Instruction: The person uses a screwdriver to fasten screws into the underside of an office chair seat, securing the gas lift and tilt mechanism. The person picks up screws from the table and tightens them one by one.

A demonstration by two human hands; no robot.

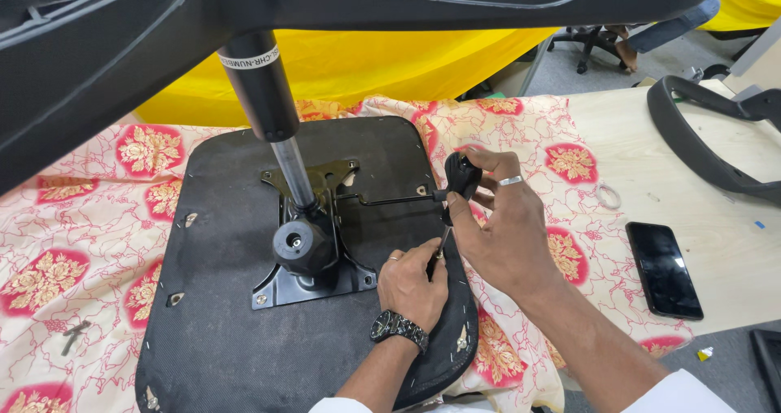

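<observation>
An upturned black chair seat lies on a floral cloth. A black metal mechanism plate with a gas cylinder is mounted at its middle. My right hand grips the black handle of a screwdriver, held nearly upright over the seat's right edge. My left hand, wearing a wristwatch, rests on the seat and pinches the thin screwdriver shaft near its tip. A thin lever rod runs from the mechanism toward the handle.
A black phone lies on the wooden table at the right, a curved black armrest part behind it and a small white ring nearby. A black chair part looms overhead. A small black cross-shaped piece lies at the left.
</observation>
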